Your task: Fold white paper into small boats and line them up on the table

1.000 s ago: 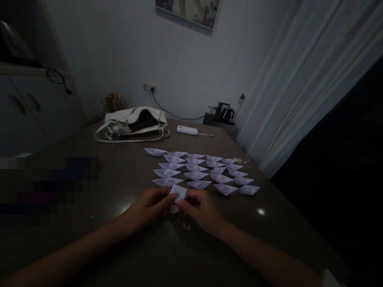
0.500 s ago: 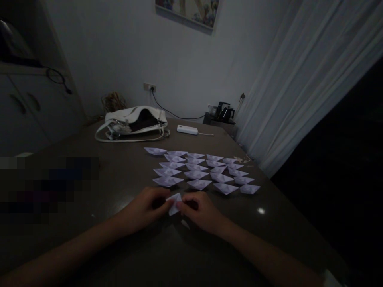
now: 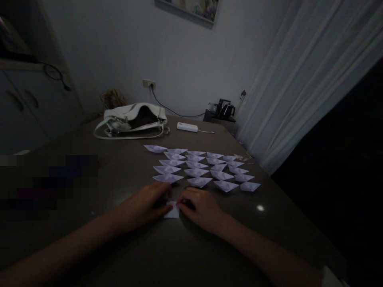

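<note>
A small piece of folded white paper point(image 3: 171, 213) lies low over the dark table, between my two hands. My left hand point(image 3: 146, 205) holds it from the left, the thumb on its upper edge and the fingers curled behind. From the right, my right hand point(image 3: 201, 208) pinches its upper right corner between thumb and forefinger. Just beyond my hands, several white paper boats point(image 3: 196, 172) are set out in rough rows. The nearest boat on the left point(image 3: 168, 177) is close to my left fingertips. The paper's far side is partly covered by my fingers.
A white handbag point(image 3: 134, 115) rests at the table's far left, with a white power bank point(image 3: 187, 127) and short cable to its right. A black kettle point(image 3: 227, 111) stands on a cabinet behind. White curtains point(image 3: 278, 79) hang along the right. The table point(image 3: 143, 255) extends toward me.
The paper has gone from a raised, pointed, tilted shape to a flatter, squarer one lying lower. My right fingers have shifted slightly left on it. The view has tipped a little.
</note>
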A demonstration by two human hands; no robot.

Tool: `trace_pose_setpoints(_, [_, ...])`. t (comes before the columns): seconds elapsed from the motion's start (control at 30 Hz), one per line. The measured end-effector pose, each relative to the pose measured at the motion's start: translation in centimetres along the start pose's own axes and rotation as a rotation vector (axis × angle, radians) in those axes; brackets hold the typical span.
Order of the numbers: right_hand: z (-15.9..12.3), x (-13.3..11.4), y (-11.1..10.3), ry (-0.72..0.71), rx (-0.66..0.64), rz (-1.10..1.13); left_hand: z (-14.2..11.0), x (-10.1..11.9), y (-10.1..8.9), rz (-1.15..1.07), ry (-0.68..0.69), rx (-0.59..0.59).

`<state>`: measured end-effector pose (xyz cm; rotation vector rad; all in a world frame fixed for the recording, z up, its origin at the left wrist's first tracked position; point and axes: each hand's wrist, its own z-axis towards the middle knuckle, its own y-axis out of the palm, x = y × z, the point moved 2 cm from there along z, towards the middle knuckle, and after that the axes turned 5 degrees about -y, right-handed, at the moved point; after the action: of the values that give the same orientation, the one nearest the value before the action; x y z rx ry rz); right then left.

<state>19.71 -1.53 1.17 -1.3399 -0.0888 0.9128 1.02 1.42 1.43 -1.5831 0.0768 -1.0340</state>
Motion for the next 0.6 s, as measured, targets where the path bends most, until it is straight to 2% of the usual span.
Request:
trace_pose_setpoints(0.17, [0.06,-0.17,-0.08,0.0,-0.001,-0.037,0.04,0.27,0.19,-0.058,0.15,-0.09])
trace_pose_setpoints(0.37, [0.2,0.17,0.06,-0.005,-0.007,-0.067,0.2,0.21,0.24,-0.09,0.127,-0.133])
trace_pose_setpoints(0.6, [-0.05,-0.36,-0.39,-0.118,-0.089,-0.183,0.37,-0.13,0.48,-0.12,0.136,-0.131])
